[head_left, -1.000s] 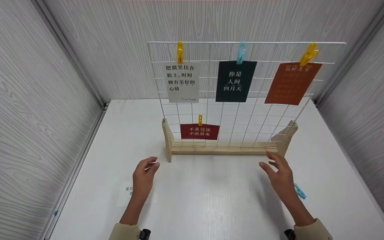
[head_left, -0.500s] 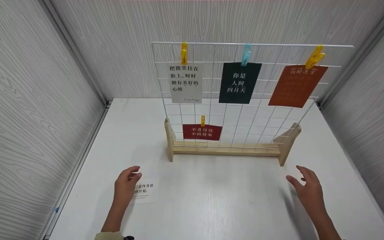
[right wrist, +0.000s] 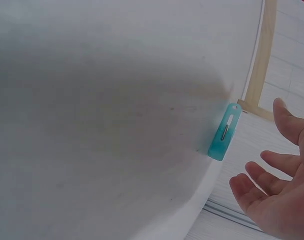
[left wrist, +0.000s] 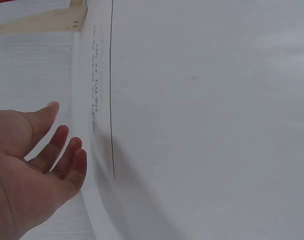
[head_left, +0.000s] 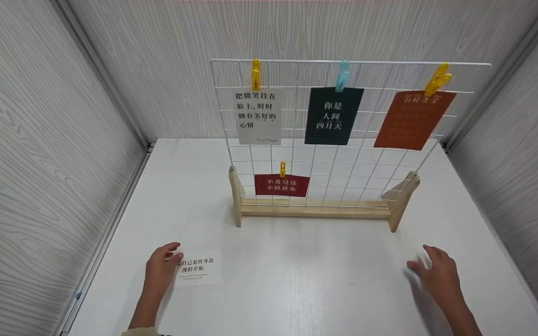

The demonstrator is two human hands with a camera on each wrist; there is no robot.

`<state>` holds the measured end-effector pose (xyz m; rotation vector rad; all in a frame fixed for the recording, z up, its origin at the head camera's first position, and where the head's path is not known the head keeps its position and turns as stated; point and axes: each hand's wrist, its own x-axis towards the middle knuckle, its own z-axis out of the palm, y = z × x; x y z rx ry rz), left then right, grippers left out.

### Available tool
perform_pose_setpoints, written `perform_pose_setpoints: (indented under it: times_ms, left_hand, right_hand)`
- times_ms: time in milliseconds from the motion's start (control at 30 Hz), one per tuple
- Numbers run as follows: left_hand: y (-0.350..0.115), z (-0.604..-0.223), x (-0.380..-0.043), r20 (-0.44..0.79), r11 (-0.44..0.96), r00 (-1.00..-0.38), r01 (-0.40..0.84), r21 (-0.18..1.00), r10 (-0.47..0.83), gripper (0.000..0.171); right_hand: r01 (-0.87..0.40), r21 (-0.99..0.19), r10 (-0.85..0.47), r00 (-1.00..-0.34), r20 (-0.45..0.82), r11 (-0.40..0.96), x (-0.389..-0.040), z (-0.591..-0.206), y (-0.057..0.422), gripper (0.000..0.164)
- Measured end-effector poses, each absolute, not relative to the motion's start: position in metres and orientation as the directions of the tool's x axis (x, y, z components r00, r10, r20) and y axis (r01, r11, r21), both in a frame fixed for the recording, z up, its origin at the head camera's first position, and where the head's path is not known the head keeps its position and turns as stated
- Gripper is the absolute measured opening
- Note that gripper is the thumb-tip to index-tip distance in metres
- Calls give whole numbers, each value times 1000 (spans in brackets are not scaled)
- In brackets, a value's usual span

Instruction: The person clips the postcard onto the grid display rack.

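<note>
My left hand [head_left: 159, 266] hovers at the left edge of a white card [head_left: 200, 268] printed with dark characters, overlapping it in the head view. Its fingers are loosely bent and hold nothing, as the left wrist view shows. On the right, my right hand [head_left: 439, 273] hangs over a blue-green clothespin [right wrist: 224, 132] lying on the table; in the head view the hand hides nearly all of it. Thumb and fingers of that hand are spread apart around nothing. Beyond both hands stands a white wire grid [head_left: 329, 168] on a wooden base [head_left: 315, 212].
Yellow clips hold a white card [head_left: 259, 133], an orange card [head_left: 411, 121] and a small red card [head_left: 282, 190] on the grid. A light blue clip [head_left: 342, 77] holds a dark green card [head_left: 333, 135]. Wood-grain panels [head_left: 54, 140] enclose the white table [head_left: 297, 280].
Both hands have moved outward and toward the body, the left to the loose white card's left edge, the right over the clothespin. The cards on the grid stay clipped.
</note>
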<state>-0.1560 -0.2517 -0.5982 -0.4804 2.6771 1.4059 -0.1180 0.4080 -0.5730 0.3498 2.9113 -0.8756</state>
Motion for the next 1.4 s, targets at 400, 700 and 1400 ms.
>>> perform_pose_setpoints:
  times_ms: [400,700,1400]
  left_hand:
    - [-264,-602,-150,-212,551,-948,-310,774,-236,43]
    - [-264,-606,-149,-207,645,-964,-267,716,-168,46]
    - [-266,-606,-150,-232,634,-959,-280,721,-160,42]
  right_hand:
    - [290,-432,215,-953,-216,854,-121,-579,405,71]
    - [297,-404,208,-946,-251,865,-118,-584,402,66]
    - [236,-332,194,-969,-155,913,-113,-585,393,51]
